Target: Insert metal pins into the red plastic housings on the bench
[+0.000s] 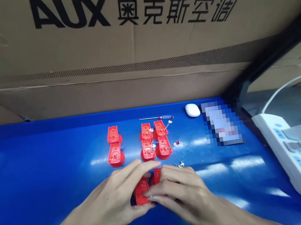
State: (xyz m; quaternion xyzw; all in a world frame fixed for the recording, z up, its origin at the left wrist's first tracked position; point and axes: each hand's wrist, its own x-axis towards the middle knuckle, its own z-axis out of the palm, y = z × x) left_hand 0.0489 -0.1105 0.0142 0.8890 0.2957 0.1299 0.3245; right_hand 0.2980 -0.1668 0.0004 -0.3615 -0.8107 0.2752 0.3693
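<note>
My left hand (115, 196) is closed around the edges of a red plastic housing (141, 188), which rests low over the blue table. With thumb and index finger pinched, my right hand (186, 194) holds a small metal piece (151, 196) against the housing's face; its exact shape is hidden. Another red housing (156, 174) lies just behind, partly covered by my fingers. Farther back, several more red housings stand in pairs, such as the left one (114, 154). Thin metal rods with small ends stick out of the right-hand ones (163, 145).
A screwdriver (160, 117) lies behind the housings. Small metal parts (180, 164) are beside my right hand. Toward the right are a white case (193, 110), a blurred-out flat object (222, 123) and a white power strip (292, 158). A large carton (100, 48) walls off the back.
</note>
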